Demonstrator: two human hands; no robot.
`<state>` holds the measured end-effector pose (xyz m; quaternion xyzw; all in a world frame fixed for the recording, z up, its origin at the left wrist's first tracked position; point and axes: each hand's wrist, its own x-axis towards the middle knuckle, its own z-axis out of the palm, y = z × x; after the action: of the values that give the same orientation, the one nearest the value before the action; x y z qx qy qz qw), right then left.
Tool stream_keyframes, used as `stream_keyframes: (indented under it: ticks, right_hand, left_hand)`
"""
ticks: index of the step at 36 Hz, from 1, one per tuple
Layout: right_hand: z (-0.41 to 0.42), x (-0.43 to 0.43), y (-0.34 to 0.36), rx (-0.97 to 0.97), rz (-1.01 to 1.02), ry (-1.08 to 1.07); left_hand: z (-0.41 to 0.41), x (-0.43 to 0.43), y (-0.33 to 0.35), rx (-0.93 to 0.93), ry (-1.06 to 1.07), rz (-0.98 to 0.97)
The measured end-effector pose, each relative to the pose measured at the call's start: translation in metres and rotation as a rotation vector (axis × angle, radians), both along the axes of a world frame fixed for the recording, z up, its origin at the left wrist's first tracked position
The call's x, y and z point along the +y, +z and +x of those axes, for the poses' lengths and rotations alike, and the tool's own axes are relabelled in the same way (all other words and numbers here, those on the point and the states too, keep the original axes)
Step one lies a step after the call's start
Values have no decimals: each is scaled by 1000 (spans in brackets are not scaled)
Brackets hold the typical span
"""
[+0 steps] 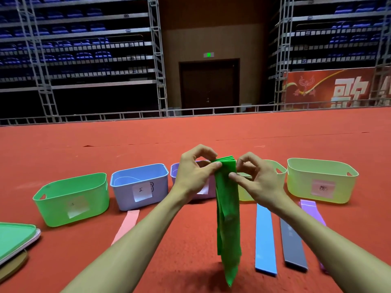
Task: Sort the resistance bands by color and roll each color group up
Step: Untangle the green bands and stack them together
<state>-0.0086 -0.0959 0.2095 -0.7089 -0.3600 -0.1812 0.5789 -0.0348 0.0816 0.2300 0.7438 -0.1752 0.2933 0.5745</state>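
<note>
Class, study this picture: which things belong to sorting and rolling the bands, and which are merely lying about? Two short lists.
Job: green bands, pinched by the left hand and right hand; pink band, blue band, grey band and purple band on the floor; probably the labelled tubs.
Lying about: stacked lids at far left, red banner, folded seating.

Both bare forearms reach forward from the lower corners of the frame and converge at its centre. The left hand [193, 176] is raised with its back to the camera, its thumb and curled fingers pinching the top of the green bands [228, 208]. The right hand [257, 180] mirrors it just beside, thumb and forefinger closed on the same top edge, the other fingers curled. Both wrists angle inward, with the hands nearly meeting.
</note>
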Motion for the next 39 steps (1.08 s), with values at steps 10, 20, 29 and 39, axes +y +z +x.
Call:
stream_keyframes:
  ticks: [10,20,29,39]
  right_hand:
    - [3,0,-2,-105,-46,125]
    - [12,2,9,-145,-125,41]
    - [16,8,10,-47,72,37]
    - [35,18,16,93,207,-81]
  left_hand:
    - [1,4,2,19,-15,-41]
    - [6,7,-7,22,-63,-22]
    - [-4,3,-72,240,-307,98]
    - [-12,13,-142,285,-227,253]
